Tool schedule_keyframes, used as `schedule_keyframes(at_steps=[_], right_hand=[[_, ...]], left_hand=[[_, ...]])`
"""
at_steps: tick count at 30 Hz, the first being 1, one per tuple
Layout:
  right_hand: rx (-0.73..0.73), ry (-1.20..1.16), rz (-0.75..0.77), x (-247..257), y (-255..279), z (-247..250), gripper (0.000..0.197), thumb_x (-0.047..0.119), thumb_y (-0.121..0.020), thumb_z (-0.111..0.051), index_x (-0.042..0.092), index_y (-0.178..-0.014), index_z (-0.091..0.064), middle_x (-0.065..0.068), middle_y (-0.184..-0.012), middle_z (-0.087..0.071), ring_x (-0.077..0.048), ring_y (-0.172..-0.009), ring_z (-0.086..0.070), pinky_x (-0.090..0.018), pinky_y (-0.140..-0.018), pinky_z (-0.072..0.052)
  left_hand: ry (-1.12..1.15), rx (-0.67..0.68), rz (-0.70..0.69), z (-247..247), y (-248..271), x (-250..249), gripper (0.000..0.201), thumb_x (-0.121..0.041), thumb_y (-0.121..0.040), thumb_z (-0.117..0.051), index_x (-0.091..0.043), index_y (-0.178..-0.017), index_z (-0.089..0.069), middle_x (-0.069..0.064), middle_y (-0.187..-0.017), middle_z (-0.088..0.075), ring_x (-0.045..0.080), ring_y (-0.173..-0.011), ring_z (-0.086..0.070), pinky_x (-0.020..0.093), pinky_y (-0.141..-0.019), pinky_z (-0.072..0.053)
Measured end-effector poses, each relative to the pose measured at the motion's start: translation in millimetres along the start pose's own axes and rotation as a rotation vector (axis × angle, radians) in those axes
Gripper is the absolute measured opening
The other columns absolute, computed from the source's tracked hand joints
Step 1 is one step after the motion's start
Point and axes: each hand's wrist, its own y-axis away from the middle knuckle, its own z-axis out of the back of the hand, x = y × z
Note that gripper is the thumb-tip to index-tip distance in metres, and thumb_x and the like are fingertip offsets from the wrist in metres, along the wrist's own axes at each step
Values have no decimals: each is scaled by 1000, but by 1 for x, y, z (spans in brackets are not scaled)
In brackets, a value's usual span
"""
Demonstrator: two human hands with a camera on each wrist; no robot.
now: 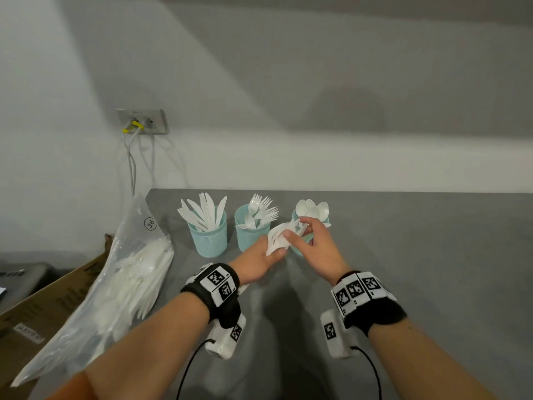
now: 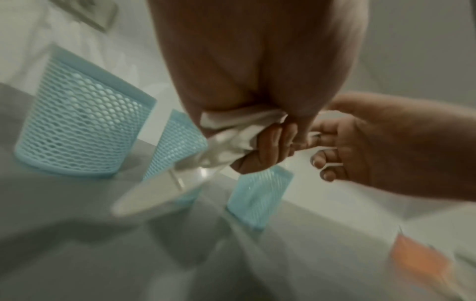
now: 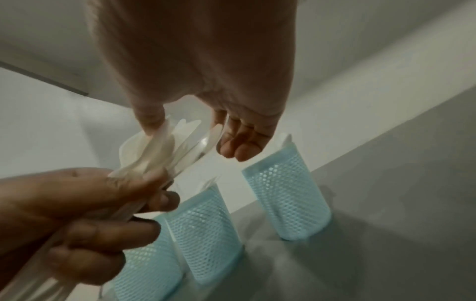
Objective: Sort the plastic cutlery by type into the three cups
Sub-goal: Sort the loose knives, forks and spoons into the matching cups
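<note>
Left hand (image 1: 261, 256): fingers curled round a bundle of white plastic spoons (image 1: 278, 237), bowls fanned out above the fist, handles running down through the palm. In the left wrist view the curled fingers (image 2: 268, 146) clamp the white plastic; the shot is blurred, so no piece count.

Right hand (image 1: 315, 243): just right of the left hand, touching the same bundle. Thumb and forefinger pinch the top pieces; in the right wrist view the thumb (image 3: 152, 116) is on one side of the fanned stack and the other fingers (image 3: 239, 142) are loosely bent on the other side.

Directly behind the right fingers: spoon cup (image 1: 300, 249), teal mesh, mostly hidden by both hands, spoon bowls sticking up over the knuckles.

Left of the fingers: fork cup (image 1: 249, 236), tines up, just beside the left hand. Further left, knife cup (image 1: 208, 238), blades fanned. All three cups upright in a row on the grey table (image 1: 432, 269).

Far left of the left forearm: clear plastic bag (image 1: 121, 284) with more white cutlery inside, lying across the table edge onto a cardboard box (image 1: 43, 307).

Behind, on the wall: socket plate (image 1: 142, 121) with cables hanging down.
</note>
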Motion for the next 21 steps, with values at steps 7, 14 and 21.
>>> schedule_keyframes(at_steps=[7,14,21], right_hand=[[36,-108,12,33,-17,-17,34,34,-94,-55,15,-122,-49,-2,-87,-55,-7,-66,-50,-12,-64,-41],[-1,-204,-27,51,-35,-36,32,41,-90,-59,10,-96,-59,3,-67,-53,-8,-50,-46,-19,-46,-39],[9,-190,-9,67,-43,-54,18,28,-93,-56,10,-90,-59,-3,-65,-59,-17,-54,-52,-28,-55,-47]], left_hand=[[279,-116,50,32,9,-2,17,-30,-99,-46,-13,-103,-49,3,-79,-60,5,-40,-38,17,-40,-32],[294,-114,47,46,20,-2,20,-34,-96,-52,-17,-107,-53,3,-84,-68,10,-43,-46,21,-43,-40],[260,-173,36,64,35,-10,30,-39,-100,-40,-14,-101,-57,-6,-66,-66,8,-40,-42,18,-42,-36]])
